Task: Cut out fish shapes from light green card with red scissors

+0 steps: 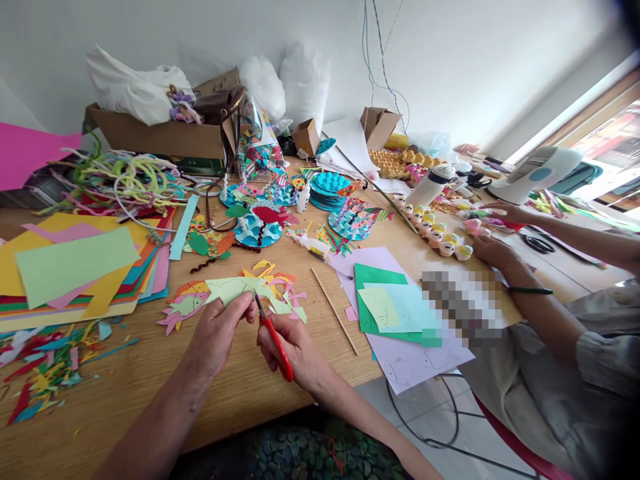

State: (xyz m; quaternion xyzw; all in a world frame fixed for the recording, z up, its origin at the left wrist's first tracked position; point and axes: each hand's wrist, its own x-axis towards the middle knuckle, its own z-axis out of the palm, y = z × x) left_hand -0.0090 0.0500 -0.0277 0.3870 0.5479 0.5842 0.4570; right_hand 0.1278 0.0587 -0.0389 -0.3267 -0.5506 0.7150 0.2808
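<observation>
My left hand (220, 330) pinches a pale green piece of paper (225, 289) above the table. Red-handled scissors (274, 343) are gripped in my right hand (295, 347), their blades at the paper's edge beside my left thumb. Just behind my left hand lie cut paper fish (187, 305) in pale green, pink and orange. Yellow, orange and pink paper scraps (287, 283) lie behind the scissors. To the right of my right hand is a thin wooden stick (335, 312).
Stacked coloured paper (80, 260) and loose scraps (50, 367) cover the left side. Blue decorated plates (257, 227), a glue bottle (315, 245) and a green sheet (367, 313) lie farther off. At right, a co-worker's hands (493, 250) are near painted egg-carton pieces (440, 233).
</observation>
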